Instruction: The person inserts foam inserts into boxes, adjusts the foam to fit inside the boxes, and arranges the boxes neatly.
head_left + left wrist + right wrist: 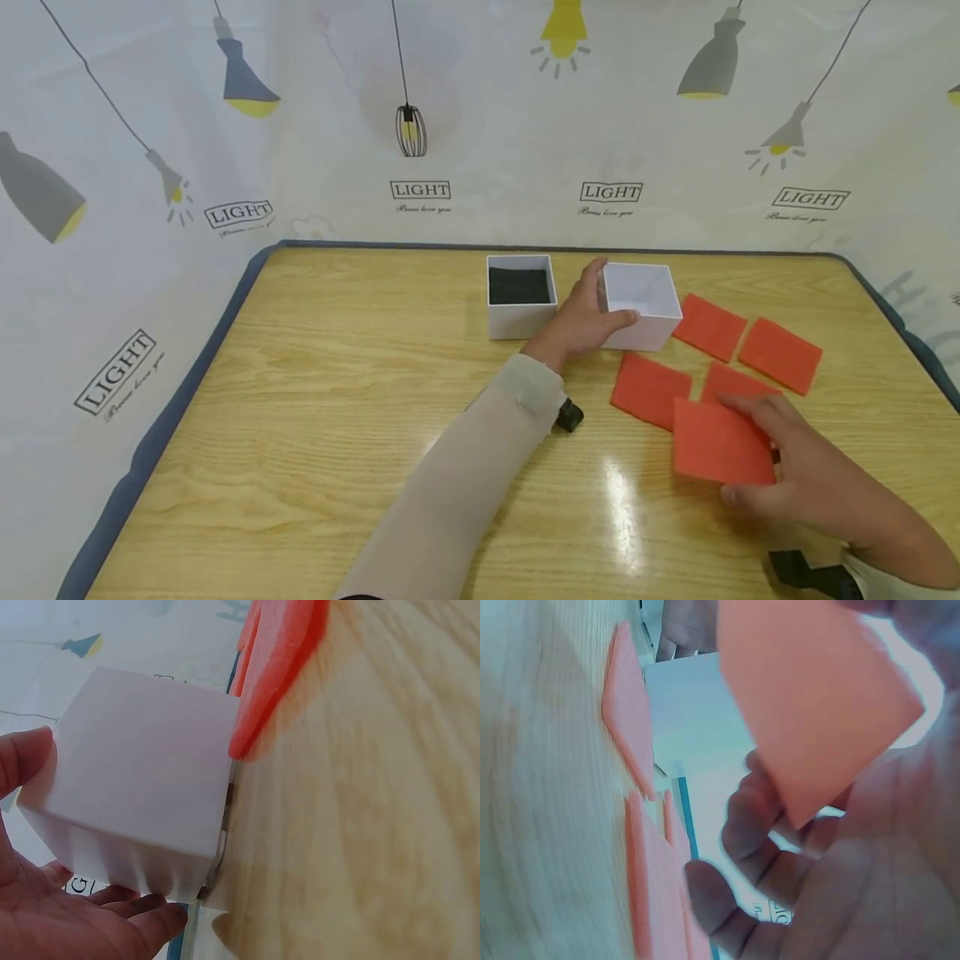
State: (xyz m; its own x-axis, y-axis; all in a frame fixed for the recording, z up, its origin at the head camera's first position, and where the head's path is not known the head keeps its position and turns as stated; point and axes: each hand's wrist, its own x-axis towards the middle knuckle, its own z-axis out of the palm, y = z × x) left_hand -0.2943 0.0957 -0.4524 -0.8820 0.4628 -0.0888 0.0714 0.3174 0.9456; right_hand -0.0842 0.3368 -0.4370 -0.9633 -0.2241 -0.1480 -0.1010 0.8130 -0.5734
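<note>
My left hand (581, 317) grips an empty white box (641, 329), its thumb at the near rim and its fingers along the left side. In the left wrist view the box's outer wall (150, 757) shows between thumb and fingers. My right hand (802, 467) pinches a red-orange, soft-looking square pad (720, 442) by its right side, thumb below and fingers above. This pad is raised over the table, tilted, and partly covers another red pad (738, 381). More such pads (651, 390) lie flat just right of and in front of the box.
Left of the gripped box stands a second white box (521, 322) with folded black material (519, 287) inside. The wooden table (337, 400) has a dark blue edge (420, 246) at the back. A white curtain (487, 125) printed with lamps hangs behind it.
</note>
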